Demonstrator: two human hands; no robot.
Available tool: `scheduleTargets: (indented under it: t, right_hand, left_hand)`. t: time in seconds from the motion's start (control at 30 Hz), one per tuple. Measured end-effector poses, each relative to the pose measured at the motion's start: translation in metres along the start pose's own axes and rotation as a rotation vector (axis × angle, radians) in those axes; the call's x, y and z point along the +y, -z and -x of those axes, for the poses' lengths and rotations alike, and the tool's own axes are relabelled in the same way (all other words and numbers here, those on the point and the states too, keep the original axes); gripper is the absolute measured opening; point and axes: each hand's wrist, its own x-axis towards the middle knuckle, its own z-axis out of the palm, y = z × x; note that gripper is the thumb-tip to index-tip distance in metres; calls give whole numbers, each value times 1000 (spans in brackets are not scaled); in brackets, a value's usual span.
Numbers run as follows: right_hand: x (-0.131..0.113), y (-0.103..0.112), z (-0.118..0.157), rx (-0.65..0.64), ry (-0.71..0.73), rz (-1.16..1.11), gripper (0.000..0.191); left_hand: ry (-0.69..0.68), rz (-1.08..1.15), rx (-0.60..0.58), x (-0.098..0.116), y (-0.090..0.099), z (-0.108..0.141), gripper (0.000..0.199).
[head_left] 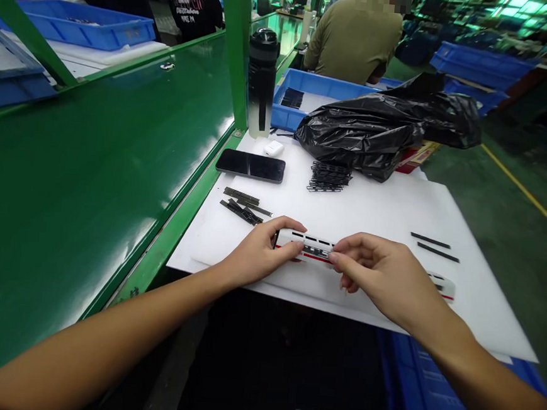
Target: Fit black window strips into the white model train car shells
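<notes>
Green desk (90, 184) topped by a white plastic board (386, 220), with a crumpled black plastic bag (374, 131) at its far side. Left hand (260, 251) and right hand (386, 277) close together, clamped on a white, red-striped model train carriage (304, 245) near the board's near edge, with loose black strips (240, 207) just far-left of it.

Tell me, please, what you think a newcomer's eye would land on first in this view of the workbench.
Probably the two hands at the near edge of the white board: the left hand and right hand grip a white model train carriage with a red stripe. Beyond them, a heaped black plastic bag sits at the board's far end, beside a blue tray.
</notes>
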Motion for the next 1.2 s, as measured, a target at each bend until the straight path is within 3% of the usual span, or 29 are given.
scheduleTargets:
  t: [0.1, 0.27, 0.37, 0.7, 0.97, 1.07, 1.2]
  right_hand:
    - [-1, 0, 2, 24, 40, 113, 30]
    - [-6, 4, -2, 112, 199, 574, 34]
    - [-7, 6, -7, 127, 262, 702, 34]
    - [5, 3, -15, 74, 405, 483, 29]
    - [1, -2, -19, 40, 316, 406, 27]
    - [5, 2, -17, 29, 345, 396, 29]
    - [11, 15, -18, -112, 376, 433, 32]
  left_hand:
    - [-10, -62, 32, 0, -3, 1, 27]
    - [-28, -91, 65, 2, -6, 4, 24]
    - [-18, -105, 72, 2, -7, 6, 25]
    - [-78, -122, 60, 3, -8, 10, 21]
    - [-134, -189, 41, 0, -7, 11, 23]
    - [-113, -178, 41, 3, -7, 10, 21]
    - [-92, -157, 24, 6, -7, 9, 20]
